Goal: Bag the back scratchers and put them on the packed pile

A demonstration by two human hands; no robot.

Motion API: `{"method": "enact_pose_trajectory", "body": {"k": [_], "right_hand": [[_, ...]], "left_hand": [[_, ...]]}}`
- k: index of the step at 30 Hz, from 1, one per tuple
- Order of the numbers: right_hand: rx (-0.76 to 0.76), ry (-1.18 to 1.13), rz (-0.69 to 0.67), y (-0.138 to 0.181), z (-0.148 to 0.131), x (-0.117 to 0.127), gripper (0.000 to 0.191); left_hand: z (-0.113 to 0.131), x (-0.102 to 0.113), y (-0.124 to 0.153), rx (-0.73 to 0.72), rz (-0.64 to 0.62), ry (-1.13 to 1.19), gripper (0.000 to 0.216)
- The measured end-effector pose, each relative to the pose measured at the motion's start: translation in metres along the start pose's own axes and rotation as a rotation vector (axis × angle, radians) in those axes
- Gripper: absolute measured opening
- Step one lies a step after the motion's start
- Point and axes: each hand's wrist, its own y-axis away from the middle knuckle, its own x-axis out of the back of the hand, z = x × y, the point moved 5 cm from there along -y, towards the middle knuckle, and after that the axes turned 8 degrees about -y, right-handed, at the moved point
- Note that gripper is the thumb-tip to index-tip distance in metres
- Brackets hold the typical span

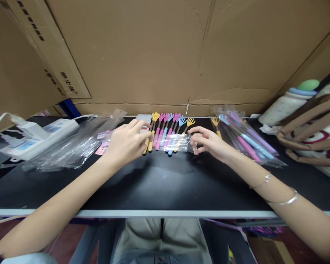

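Note:
Several back scratchers point(163, 137) with yellow, pink and blue handles lie side by side on the black table, claws toward the back. Across their handles stretches a clear plastic bag point(178, 143). My right hand point(209, 143) pinches the bag's right end between thumb and fingers. At the left of the row is my left hand point(129, 141), its fingers curled down by a yellow back scratcher point(150, 143); what its fingertips hold is hidden. Pink and purple printed cards point(101, 148) lie partly under the left hand.
Left are a stack of clear bags point(71, 146) and a power strip point(44, 137) with plugs. Bagged back scratchers point(250, 143) lie right, near a white bottle point(284, 108) and brown-handled bag point(305, 128). A phone point(144, 117) lies behind my left hand; cardboard point(154, 55) walls the back.

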Motion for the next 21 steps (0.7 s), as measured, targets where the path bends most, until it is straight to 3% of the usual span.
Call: {"method": "enact_pose_trajectory", "body": {"k": [3,8,11,21], "right_hand": [[0.012,0.103,0.003,-0.003,0.005,0.002,0.027],[0.041,0.176,0.031,-0.007,0.011,0.002,0.026],[0.047,0.186,0.044,-0.008,0.015,0.0,0.027],[0.074,0.18,0.016,-0.004,0.015,-0.012,0.033]], "left_hand": [[0.005,-0.013,0.004,-0.018,-0.159,0.13,0.018],[0.019,-0.027,0.009,-0.08,-0.272,0.284,0.065],[0.032,-0.03,0.01,-0.12,-0.301,0.382,0.08],[0.042,-0.035,0.008,-0.06,-0.21,0.501,0.051]]}}
